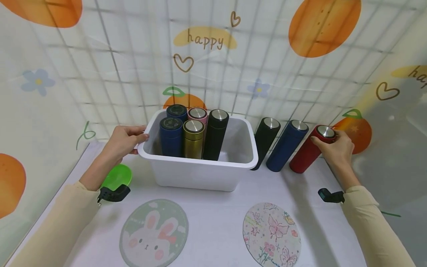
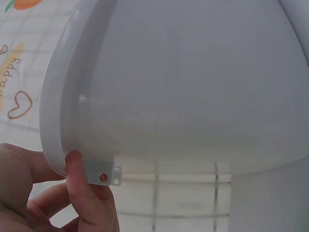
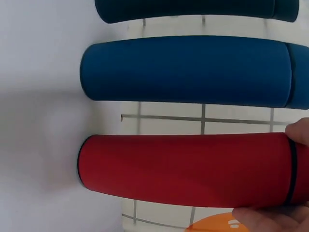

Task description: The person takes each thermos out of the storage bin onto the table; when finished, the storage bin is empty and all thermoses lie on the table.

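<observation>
My left hand (image 1: 125, 141) grips the left rim of a white plastic tub (image 1: 200, 172), thumb and fingers around its edge in the left wrist view. Inside the tub stand two blue thermos bottles (image 1: 171, 139), a gold one (image 1: 193, 139), a pink one (image 1: 198, 113) and a black one (image 1: 216, 135). At the right, my right hand (image 1: 338, 150) holds a red thermos bottle (image 1: 308, 150) near its silver-topped lid. The bottle's base is at the table in the right wrist view. Left of it stand a blue thermos bottle (image 1: 287, 146) and a black one (image 1: 265, 142).
A green bowl (image 1: 117, 176) sits under my left forearm. Nearer on the white table (image 1: 213, 222) lie a round bunny mat (image 1: 154, 233) and a round butterfly mat (image 1: 271, 233). Behind the tub hangs a printed curtain (image 1: 213, 81) with a wire grid showing through.
</observation>
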Demonstrator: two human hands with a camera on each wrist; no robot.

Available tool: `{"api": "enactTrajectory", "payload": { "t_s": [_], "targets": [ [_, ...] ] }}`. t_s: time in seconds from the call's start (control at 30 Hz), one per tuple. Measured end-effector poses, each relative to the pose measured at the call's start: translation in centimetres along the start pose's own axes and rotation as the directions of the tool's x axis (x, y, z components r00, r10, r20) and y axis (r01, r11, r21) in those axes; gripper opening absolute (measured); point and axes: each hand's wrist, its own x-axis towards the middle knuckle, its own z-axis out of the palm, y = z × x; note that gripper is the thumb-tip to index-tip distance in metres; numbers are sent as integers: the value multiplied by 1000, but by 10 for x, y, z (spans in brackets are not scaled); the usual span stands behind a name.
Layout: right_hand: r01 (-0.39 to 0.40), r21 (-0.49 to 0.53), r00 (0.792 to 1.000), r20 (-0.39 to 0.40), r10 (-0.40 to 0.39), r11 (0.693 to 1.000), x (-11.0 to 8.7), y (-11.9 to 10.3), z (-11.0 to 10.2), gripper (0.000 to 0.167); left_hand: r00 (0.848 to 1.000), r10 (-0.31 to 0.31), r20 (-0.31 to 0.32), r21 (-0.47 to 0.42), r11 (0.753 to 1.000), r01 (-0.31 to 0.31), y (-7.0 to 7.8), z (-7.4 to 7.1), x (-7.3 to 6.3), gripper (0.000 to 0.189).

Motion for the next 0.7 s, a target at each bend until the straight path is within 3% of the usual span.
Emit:
{"api": "enactTrajectory", "payload": {
  "t_s": [0.43, 0.7],
  "targets": [
    [-80, -9, 990, 120, 80, 997, 15, 11, -3, 89, 1000, 16, -13, 21, 1000, -16, 2, 1, -2, 49],
    [-101, -4, 988, 114, 101, 995, 16, 13, -2, 97, 1000, 22, -12, 24, 999, -21, 2, 0, -3, 48]
  ]
}}
